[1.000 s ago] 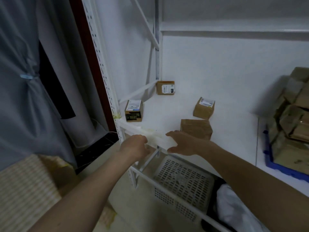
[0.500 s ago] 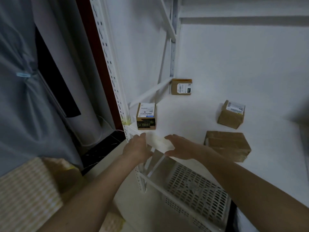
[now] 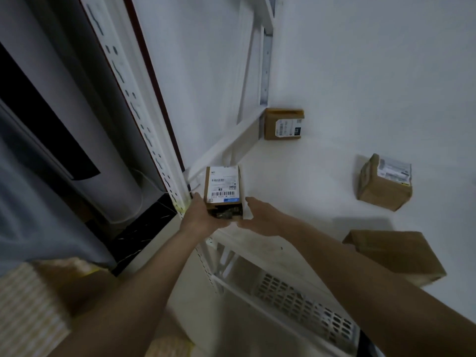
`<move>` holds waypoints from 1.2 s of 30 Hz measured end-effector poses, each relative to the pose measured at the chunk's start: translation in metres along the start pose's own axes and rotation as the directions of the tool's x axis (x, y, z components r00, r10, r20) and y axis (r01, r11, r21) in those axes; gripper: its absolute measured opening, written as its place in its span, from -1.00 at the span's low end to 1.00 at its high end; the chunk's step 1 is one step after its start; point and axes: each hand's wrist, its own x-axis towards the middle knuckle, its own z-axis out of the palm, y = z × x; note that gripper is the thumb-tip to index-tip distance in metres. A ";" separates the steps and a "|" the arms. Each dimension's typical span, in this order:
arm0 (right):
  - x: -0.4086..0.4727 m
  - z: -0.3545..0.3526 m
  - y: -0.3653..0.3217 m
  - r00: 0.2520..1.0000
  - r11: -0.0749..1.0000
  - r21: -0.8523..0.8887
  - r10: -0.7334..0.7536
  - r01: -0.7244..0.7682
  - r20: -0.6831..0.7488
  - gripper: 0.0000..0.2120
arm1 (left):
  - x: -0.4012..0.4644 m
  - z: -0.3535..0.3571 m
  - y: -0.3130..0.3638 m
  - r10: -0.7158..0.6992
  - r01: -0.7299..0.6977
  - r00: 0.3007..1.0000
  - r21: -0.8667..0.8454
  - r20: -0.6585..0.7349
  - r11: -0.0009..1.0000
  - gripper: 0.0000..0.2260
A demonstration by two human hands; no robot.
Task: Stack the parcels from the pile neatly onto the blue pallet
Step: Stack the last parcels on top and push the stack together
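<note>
1. Head camera is looking down at our two bare arms reaching to the front left corner of a white shelf board (image 3: 322, 181).
2. We are holding a small brown cardboard parcel with a white label on top (image 3: 223, 188) between both hands, right at the shelf corner.
3. Our left hand (image 3: 199, 217) is touching the parcel's left side and its near end, with the fingers bent around it.
4. Our right hand (image 3: 260, 217) is touching the parcel's right side, fingers reaching forward along it; how tightly they are gripping, we cannot tell.
5. Three more brown cardboard parcels are sitting on the shelf: one with a label (image 3: 283, 124) in the back corner, one labelled cube (image 3: 385, 182) to the right, and a flat plain one (image 3: 396, 255) near our right arm.
6. A white plastic basket with holes (image 3: 304, 309) is sitting under the shelf.
7. We are not seeing the blue pallet in this view.
</note>
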 end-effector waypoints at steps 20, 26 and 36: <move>-0.050 -0.056 0.003 0.788 0.871 0.345 0.472 -0.349 -0.395 -0.63 | 0.028 0.024 0.096 0.522 -0.418 0.745 -0.319 0.416 0.851 -0.26; -0.138 -0.079 0.019 0.578 0.796 0.421 0.605 -0.435 -0.547 -0.55 | -0.014 0.072 0.164 0.651 -0.502 0.537 -0.417 0.537 0.758 -0.28; -0.266 -0.086 0.050 0.341 0.713 0.489 0.684 -0.503 -0.645 -0.62 | -0.100 0.134 0.235 0.721 -0.648 0.299 -0.421 0.625 0.634 -0.41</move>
